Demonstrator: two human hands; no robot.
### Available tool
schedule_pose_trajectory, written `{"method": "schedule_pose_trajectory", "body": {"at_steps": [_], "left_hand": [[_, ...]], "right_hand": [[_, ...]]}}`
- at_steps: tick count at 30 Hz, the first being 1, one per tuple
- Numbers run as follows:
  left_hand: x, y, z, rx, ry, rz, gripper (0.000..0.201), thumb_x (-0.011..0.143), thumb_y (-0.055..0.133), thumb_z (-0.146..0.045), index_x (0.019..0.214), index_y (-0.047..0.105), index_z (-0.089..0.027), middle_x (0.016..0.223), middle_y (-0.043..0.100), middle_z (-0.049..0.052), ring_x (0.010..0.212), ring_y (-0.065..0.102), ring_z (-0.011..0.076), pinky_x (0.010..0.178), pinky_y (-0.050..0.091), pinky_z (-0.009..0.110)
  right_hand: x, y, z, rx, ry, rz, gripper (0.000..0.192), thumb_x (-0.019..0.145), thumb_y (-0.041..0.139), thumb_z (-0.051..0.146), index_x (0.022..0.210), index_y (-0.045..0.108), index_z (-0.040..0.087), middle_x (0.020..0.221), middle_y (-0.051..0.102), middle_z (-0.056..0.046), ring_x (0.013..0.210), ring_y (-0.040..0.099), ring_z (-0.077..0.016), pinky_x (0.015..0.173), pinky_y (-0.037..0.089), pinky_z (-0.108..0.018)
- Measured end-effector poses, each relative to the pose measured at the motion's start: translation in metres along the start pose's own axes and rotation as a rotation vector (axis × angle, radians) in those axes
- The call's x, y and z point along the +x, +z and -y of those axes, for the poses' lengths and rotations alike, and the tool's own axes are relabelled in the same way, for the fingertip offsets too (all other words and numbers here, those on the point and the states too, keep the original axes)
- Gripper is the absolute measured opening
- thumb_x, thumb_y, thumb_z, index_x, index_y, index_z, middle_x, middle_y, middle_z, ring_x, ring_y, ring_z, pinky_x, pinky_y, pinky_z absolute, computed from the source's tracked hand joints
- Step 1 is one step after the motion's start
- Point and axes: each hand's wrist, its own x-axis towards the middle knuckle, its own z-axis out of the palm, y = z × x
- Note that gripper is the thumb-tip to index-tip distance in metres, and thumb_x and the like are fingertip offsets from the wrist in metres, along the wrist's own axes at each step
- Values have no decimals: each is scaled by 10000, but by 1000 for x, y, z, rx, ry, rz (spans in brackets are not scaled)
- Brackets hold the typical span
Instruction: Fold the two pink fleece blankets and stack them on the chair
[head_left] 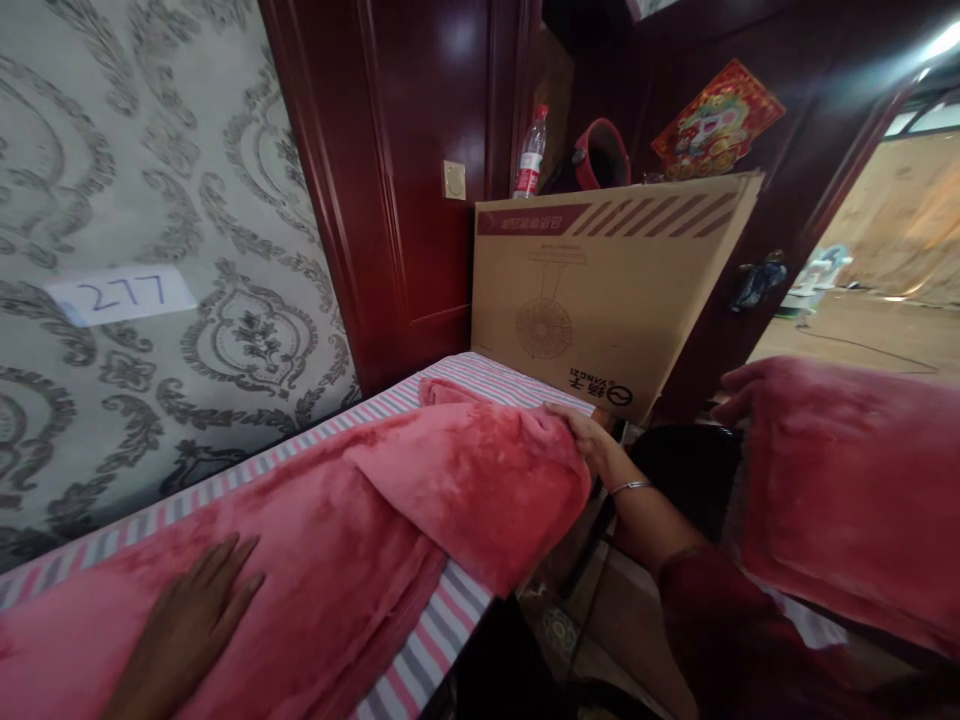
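The pink blanket (390, 500) lies on the bed with the striped sheet (442, 640), its folded corner near the bed's edge. The left hand (187, 625) rests flat and open on it. The right hand (585, 435) grips the blanket's far corner, just beside the cardboard box (600, 280); little free room remains there.

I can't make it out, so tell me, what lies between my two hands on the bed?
Only pink blanket: in the head view its folded, rumpled fleece runs from the left hand to the right hand.
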Motion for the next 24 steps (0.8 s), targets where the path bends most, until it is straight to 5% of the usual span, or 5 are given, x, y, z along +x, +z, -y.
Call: {"method": "schedule_pose_trajectory", "body": {"at_steps": [4,9,14,18,24], "left_hand": [[1,-3,-6,25,-20,4,649,802,370,-551,1288,655,-228,1410,608,101,1352,511,332,1117,390,522],[-1,-7,-11,38,-11,20,683,822,325,-553,1315,640,-202,1428,589,109,1372,490,316,1133,374,502],[-2,-20,-16,-112,-43,26,695,791,380,-581,1264,672,-163,1406,600,129,1368,495,321,1166,340,501],[-7,-48,-31,-426,-196,-27,624,742,479,-655,1088,741,-206,1266,705,109,1235,617,323,1117,430,454],[-34,-90,-91,-918,-282,97,674,778,478,-763,1139,719,-248,1095,758,72,964,715,295,778,609,405]], "right_hand": [[0,15,41,170,-76,39,384,665,768,523,770,615,187,701,694,-49,701,659,-211,698,562,-324],[21,38,131,352,-267,9,366,701,748,484,882,610,197,802,686,-9,801,644,-177,800,546,-309],[-11,97,205,347,-566,69,167,853,601,309,896,602,148,804,608,16,784,595,-126,787,491,-286],[-105,169,189,-191,-821,285,170,926,491,237,784,552,169,689,520,51,664,523,-100,677,445,-230],[-228,244,90,-821,-1080,920,41,852,604,176,882,633,174,866,678,-6,707,587,-144,554,389,-232]]}}
